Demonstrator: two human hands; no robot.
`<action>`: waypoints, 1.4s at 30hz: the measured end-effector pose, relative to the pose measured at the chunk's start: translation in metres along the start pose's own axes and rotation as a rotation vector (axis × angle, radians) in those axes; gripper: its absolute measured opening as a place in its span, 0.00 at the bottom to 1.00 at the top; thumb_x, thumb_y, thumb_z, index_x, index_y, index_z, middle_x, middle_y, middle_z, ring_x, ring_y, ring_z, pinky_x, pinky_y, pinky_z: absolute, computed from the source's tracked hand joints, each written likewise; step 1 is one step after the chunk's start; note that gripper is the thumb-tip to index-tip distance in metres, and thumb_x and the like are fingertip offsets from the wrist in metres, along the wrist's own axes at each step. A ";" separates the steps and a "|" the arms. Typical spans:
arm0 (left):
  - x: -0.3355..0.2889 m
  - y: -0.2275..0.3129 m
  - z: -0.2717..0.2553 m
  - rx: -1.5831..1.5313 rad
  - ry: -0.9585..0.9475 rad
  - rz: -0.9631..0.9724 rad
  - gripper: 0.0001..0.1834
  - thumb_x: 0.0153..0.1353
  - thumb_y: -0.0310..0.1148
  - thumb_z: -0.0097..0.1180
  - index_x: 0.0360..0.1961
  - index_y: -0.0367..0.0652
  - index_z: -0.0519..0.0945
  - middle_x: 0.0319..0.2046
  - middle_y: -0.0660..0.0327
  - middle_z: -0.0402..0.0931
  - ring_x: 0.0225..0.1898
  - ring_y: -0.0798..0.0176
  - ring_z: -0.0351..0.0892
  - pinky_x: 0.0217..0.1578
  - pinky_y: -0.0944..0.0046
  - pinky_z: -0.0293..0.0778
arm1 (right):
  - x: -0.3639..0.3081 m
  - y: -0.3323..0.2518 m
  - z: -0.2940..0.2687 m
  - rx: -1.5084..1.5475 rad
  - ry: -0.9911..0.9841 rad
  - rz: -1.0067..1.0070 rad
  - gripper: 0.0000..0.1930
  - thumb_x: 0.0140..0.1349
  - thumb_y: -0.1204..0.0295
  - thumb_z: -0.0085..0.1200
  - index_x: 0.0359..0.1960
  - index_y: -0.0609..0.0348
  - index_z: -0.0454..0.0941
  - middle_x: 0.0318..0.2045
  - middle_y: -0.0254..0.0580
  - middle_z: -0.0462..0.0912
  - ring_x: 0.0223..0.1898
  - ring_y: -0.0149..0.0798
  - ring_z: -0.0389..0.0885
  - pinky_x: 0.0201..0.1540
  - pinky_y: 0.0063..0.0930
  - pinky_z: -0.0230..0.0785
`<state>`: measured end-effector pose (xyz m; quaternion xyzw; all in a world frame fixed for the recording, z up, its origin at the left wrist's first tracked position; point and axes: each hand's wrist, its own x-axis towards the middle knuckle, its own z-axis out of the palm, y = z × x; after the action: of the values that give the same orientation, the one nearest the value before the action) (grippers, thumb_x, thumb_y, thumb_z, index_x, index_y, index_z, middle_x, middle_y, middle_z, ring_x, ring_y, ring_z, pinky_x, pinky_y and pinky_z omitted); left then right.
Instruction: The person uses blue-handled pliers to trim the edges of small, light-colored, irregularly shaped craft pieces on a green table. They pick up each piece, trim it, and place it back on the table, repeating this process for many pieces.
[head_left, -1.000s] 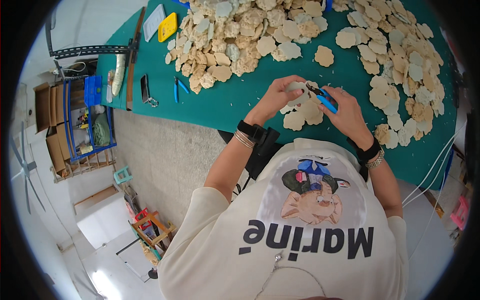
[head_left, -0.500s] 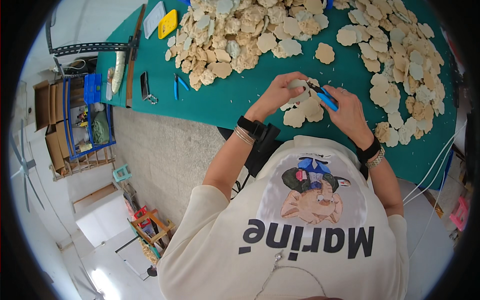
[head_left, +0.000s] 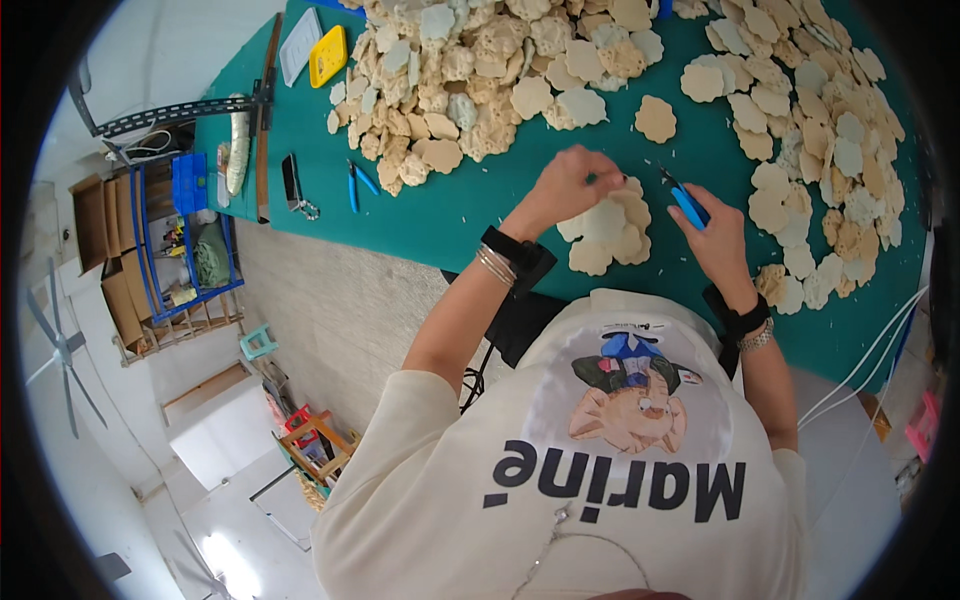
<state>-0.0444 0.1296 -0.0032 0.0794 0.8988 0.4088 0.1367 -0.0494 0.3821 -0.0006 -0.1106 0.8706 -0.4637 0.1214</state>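
My right hand (head_left: pixel 718 240) is wrapped around small cutting nippers (head_left: pixel 688 206) with blue handles and dark jaws, pointing away from me above the green table. My left hand (head_left: pixel 576 186) hovers over the far left side of a small pile of flat, wavy-edged pieces (head_left: pixel 604 228), cream and tan. Its fingers are curled and smeared by motion, and I see no piece between them. The topmost pale piece lies on this pile below my left hand. Just beyond, a single tan scalloped piece (head_left: pixel 655 119) lies by itself on the table.
A large heap of beige, bumpy pieces (head_left: pixel 455 90) covers the far middle of the green table (head_left: pixel 420 205). More scalloped pieces (head_left: pixel 770 195) spread along the right. Blue-handled pliers (head_left: pixel 360 184), a phone (head_left: pixel 291 182) and a yellow tray (head_left: pixel 327 57) lie at left.
The pale piece has left my left hand, which has shifted slightly leftward. My right hand has moved away to the right with the nippers. The view has shifted a little.
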 end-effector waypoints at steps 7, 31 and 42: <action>0.064 -0.032 -0.020 0.659 0.283 0.224 0.23 0.48 0.21 0.63 0.49 0.46 0.81 0.49 0.63 0.78 0.47 0.55 0.75 0.47 0.56 0.71 | 0.002 0.010 -0.003 -0.001 0.007 0.096 0.19 0.56 0.67 0.66 0.48 0.62 0.81 0.32 0.53 0.84 0.28 0.48 0.83 0.34 0.33 0.74; -0.014 0.033 -0.007 -0.851 -0.089 -0.196 0.11 0.68 0.27 0.54 0.49 0.36 0.75 0.40 0.54 0.83 0.37 0.63 0.84 0.32 0.64 0.83 | -0.011 -0.026 0.006 -0.117 -0.065 -0.154 0.23 0.57 0.63 0.64 0.53 0.57 0.76 0.32 0.42 0.78 0.32 0.41 0.79 0.37 0.36 0.73; -0.031 0.039 -0.008 -0.780 -0.075 -0.174 0.11 0.67 0.27 0.55 0.49 0.37 0.75 0.39 0.58 0.84 0.35 0.67 0.84 0.29 0.69 0.79 | -0.024 -0.034 0.008 -0.139 -0.068 -0.190 0.23 0.57 0.63 0.65 0.52 0.58 0.77 0.32 0.43 0.78 0.31 0.42 0.79 0.35 0.36 0.72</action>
<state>-0.0167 0.1417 0.0372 -0.0403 0.6739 0.7031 0.2233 -0.0216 0.3640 0.0262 -0.2163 0.8817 -0.4076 0.0985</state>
